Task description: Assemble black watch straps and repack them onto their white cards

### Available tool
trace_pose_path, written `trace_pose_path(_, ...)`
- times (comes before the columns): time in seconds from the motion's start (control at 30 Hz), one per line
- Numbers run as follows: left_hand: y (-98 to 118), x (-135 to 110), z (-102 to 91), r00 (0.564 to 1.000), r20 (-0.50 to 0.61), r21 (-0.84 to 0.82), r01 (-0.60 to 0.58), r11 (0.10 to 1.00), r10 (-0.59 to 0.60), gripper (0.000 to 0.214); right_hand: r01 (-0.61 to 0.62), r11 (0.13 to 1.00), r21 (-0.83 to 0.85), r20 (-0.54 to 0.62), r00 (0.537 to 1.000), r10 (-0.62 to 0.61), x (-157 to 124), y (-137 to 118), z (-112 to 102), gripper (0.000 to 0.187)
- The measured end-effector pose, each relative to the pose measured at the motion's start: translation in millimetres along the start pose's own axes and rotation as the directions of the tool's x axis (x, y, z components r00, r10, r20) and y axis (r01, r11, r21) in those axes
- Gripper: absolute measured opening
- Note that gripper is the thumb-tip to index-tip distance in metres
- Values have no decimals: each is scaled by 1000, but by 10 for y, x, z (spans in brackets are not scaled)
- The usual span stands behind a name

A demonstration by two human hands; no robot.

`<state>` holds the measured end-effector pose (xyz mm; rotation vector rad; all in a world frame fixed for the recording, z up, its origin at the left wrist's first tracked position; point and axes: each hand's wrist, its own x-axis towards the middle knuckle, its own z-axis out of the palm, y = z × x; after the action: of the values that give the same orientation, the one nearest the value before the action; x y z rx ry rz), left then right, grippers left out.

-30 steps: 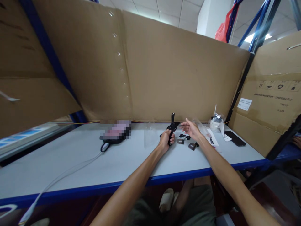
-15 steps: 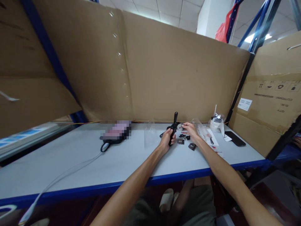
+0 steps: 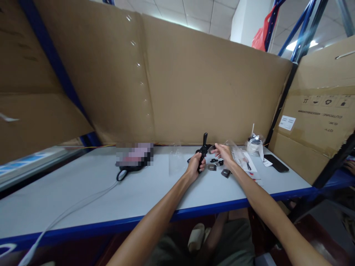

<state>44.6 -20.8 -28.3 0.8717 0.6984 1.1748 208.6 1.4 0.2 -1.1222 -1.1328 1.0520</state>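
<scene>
My left hand (image 3: 195, 164) is closed round a black stick-shaped part (image 3: 203, 146) that stands upright above the white table (image 3: 83, 195). My right hand (image 3: 223, 153) is just right of it, fingers pinched on a small dark piece (image 3: 212, 148) held close to the black part. Several small black parts (image 3: 217, 162) lie on the table under and between my hands. A dark flat piece (image 3: 226, 173) lies below my right wrist.
Clear plastic bags with a printed sheet (image 3: 245, 159) lie right of my hands, then a bagged roll (image 3: 253, 145) and a black phone (image 3: 276, 163). A dark pouch with a white cable (image 3: 124, 171) is at left. Cardboard walls (image 3: 194, 81) stand behind and beside the table.
My right hand, open and raised a second ago, came down to the small parts, closed on one and brought it up beside the black part. My left hand stayed in place.
</scene>
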Motion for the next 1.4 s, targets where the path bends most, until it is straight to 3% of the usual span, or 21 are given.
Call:
trace_pose_path(0.17, 2, 1, 6, 1000, -21, 7, 11, 1000, -11, 14, -35, 999, -16, 60, 998, 36, -7, 2, 29, 17)
trace_pose_path(0.37, 13, 7, 9, 998, -41, -19, 47, 999, -48, 18, -47, 997, -53, 57, 997, 50, -24, 33, 62, 32)
trace_pose_path(0.53, 30, 7, 4, 997, -48, -26, 65, 998, -66, 23, -34, 998, -53, 71, 997, 38, -14, 19, 56, 16)
trace_pose_path(1.07, -53, 67, -40, 998, -49, 71, 40, 997, -37, 29, -89, 995, -42, 145, 985, 94, -101, 6, 96, 25)
trace_pose_path(1.4, -83, 59, -24, 999, 5, 93, 31, 995, -31, 47, -28, 996, -83, 122, 992, 38, -81, 19, 84, 17)
